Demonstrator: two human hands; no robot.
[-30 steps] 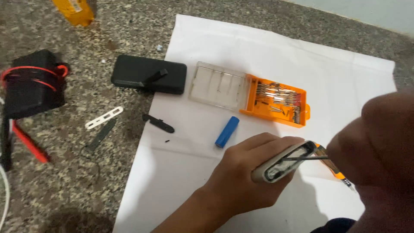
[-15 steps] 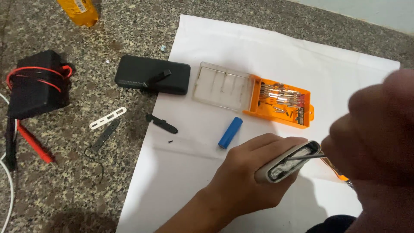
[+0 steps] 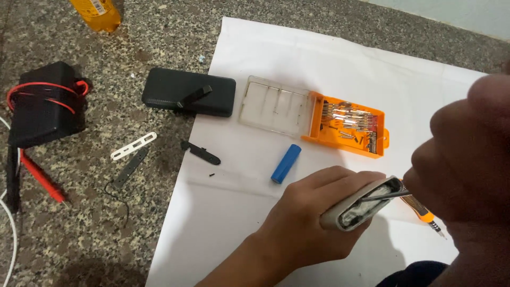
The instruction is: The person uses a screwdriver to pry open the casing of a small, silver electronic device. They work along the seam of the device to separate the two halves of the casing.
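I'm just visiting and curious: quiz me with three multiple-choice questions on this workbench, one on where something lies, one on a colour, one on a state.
1. Where does the blue cylindrical cell lie?
A. on the white paper sheet
B. on the bare stone
C. inside the orange bit case

2. What colour is the flat case at the paper's left edge?
A. white
B. black
C. orange

3. How is the bit case?
A. shut
C. upside down
B. open, clear lid folded out

Answers:
1 A, the cell rests on paper, apart from the case.
2 B, it is black.
3 B, the bits show and the lid lies flat beside them.

Meanwhile the left hand holds an opened grey casing; the right hand probes it with a thin tool.
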